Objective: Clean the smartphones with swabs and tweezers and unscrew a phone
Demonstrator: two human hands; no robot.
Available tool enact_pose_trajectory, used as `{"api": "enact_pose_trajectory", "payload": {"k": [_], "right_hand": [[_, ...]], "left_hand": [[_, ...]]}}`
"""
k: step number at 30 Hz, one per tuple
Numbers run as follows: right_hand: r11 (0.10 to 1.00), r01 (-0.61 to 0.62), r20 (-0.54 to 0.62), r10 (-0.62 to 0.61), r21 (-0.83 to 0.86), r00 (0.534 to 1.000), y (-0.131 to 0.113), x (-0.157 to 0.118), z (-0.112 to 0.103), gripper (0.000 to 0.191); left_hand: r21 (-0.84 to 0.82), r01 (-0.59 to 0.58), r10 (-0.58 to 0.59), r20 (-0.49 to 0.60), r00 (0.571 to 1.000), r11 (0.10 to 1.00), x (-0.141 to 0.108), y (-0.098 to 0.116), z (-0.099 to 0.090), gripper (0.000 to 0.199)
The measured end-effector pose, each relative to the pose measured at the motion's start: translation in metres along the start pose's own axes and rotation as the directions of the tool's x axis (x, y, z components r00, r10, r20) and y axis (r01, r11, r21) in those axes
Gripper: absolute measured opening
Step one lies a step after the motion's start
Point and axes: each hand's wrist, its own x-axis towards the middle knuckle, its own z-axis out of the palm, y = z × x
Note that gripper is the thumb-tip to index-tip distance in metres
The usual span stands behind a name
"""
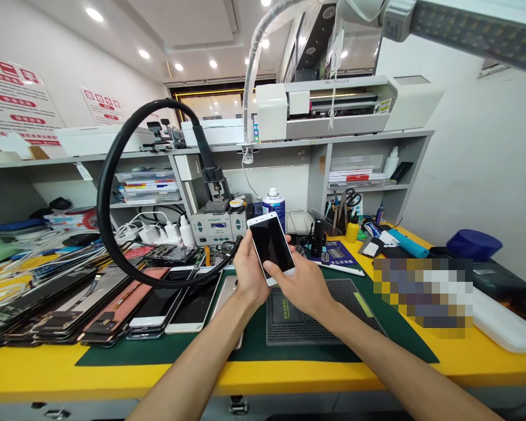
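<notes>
A white smartphone (269, 238) with a dark screen is held up, tilted, over the work mat. My left hand (251, 270) is closed around its left side and lower back. From the right, my right hand (305, 282) grips the lower right edge, its thumb lying over the bottom of the screen. The fingers behind the phone are hidden. Beneath my hands lies a grey perforated pad (324, 310) on a dark green mat (166, 351). Left of my left forearm a pale phone (221, 298) rests on the mat, partly covered.
Stacks of phones and phone parts (114, 310) fill the left side. A thick black hose (103, 193) arcs up from the soldering station (214, 225). A blue-and-white spray can (274, 202) stands behind the phone. A yellow bottle (352, 229) and a blue roll (409, 242) are at right.
</notes>
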Motion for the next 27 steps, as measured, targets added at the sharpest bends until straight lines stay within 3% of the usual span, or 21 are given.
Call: {"api": "enact_pose_trajectory", "payload": {"k": [6, 18, 23, 27], "right_hand": [[0.999, -0.008, 0.003, 0.008, 0.031, 1.0, 0.002, 0.002, -0.005, 0.054], [0.92, -0.146, 0.093, 0.12, 0.363, 0.988, -0.002, 0.005, -0.015, 0.07], [0.991, 0.017, 0.013, -0.019, 0.131, 1.0, 0.001, 0.004, -0.011, 0.05], [0.997, 0.056, 0.021, -0.057, 0.047, 0.998, 0.003, 0.001, -0.005, 0.045]], "left_hand": [[-0.031, 0.023, -0.022, 0.025, 0.999, 0.999, 0.002, 0.001, -0.003, 0.054], [-0.034, 0.057, -0.056, 0.02, 0.998, 0.998, 0.004, 0.005, -0.008, 0.055], [-0.043, 0.038, -0.037, 0.01, 0.999, 0.998, 0.005, 0.003, -0.006, 0.052], [-0.048, 0.031, -0.03, 0.021, 0.999, 0.998, 0.006, 0.003, -0.006, 0.053]]}}
